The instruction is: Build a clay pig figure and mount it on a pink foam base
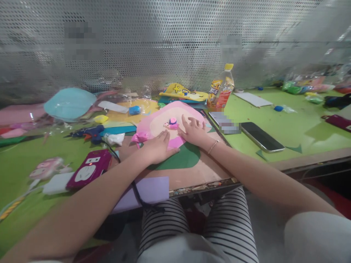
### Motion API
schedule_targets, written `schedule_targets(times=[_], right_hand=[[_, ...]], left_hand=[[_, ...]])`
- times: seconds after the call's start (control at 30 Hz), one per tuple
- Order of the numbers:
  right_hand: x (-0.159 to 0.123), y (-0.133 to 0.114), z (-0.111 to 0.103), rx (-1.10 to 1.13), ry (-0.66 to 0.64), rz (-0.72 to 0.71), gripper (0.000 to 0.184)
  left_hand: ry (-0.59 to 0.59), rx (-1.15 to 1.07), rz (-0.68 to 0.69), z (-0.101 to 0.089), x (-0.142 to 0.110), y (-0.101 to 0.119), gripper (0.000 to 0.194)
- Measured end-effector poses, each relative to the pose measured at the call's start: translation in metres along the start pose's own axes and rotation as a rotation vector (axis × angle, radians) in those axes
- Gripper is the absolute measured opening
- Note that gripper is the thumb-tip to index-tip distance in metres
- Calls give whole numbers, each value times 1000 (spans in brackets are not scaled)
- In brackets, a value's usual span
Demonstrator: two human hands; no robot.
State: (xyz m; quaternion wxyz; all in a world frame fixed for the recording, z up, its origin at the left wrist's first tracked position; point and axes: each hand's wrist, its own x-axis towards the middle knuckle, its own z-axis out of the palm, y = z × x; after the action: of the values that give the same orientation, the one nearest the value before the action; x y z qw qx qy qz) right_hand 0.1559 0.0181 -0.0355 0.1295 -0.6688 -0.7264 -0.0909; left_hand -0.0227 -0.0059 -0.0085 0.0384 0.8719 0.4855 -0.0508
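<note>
A small pink clay snail (173,126) with a blue and pink shell sits on a cream and pink sheet (156,124), rounded in outline. My left hand (157,149) lies flat on the near left part of that sheet, fingers stretched out and holding nothing. On the snail's right, my right hand (193,130) rests with its fingers spread, a fingertip close to the snail; whether it touches cannot be made out. Under the near edge of the sheet a dark green rounded piece (183,157) shows. A pink wrapped lump (140,137) lies beside my left hand.
To the left are a glue gun (94,134), a purple power bank (90,168) and a light blue rounded piece (70,103). A drink bottle (221,89) stands at the back. A phone (262,137) lies right of my right arm. Perforated metal (175,44) rises behind the table.
</note>
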Motion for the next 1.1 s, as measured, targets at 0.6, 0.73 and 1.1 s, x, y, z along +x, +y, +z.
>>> schedule_targets(times=[0.6,0.73,1.1], right_hand=[[15,36,5,2,-23,138,61],[16,40,5,-12,1,147,60],[6,35,-2,50,-158,-33,81]], left_hand=[[-3,-8,51,2,4,-4,92],[-16,-4,49,-1,2,-3,90],[1,-16,13,-3,-2,0,88]])
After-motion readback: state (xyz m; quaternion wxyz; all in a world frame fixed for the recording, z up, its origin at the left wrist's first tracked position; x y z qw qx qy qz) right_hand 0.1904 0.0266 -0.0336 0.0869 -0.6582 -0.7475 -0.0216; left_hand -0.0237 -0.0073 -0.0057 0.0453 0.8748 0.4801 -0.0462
